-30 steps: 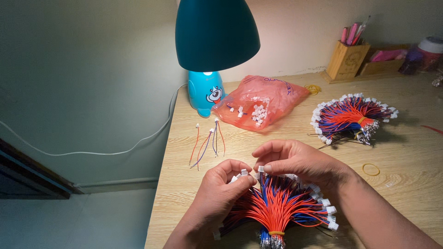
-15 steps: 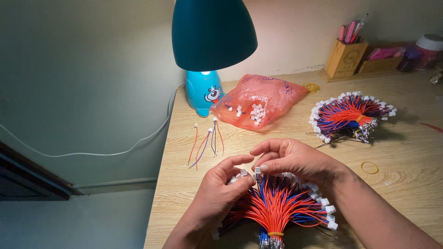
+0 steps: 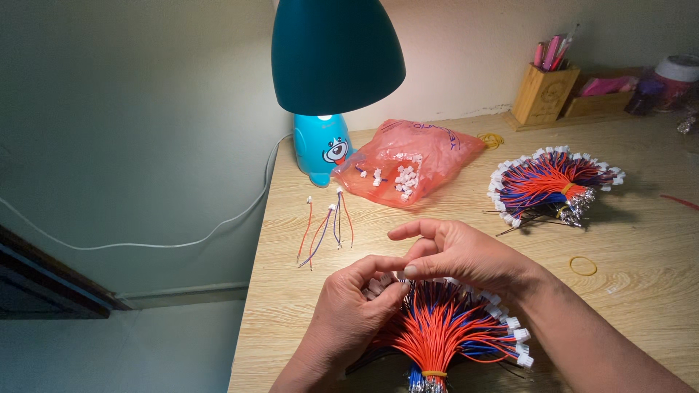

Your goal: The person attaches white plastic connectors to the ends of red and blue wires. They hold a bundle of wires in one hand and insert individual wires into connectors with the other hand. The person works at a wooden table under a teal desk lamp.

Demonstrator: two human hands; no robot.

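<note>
Both the left hand (image 3: 349,309) and right hand (image 3: 466,255) pinch white connectors atop the fanned wire bundle (image 3: 444,331) at six o'clock. A tug could likely splay its loosely banded wires

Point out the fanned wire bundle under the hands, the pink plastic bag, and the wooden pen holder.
fanned wire bundle (image 3: 437,338), head view, on the orange wires mid-fan.
pink plastic bag (image 3: 429,149), head view, on its upper middle.
wooden pen holder (image 3: 542,96), head view, on its front face.

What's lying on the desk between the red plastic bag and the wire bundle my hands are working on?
In the head view, only bare wooden desk lies between the red plastic bag and the near wire bundle.
</note>
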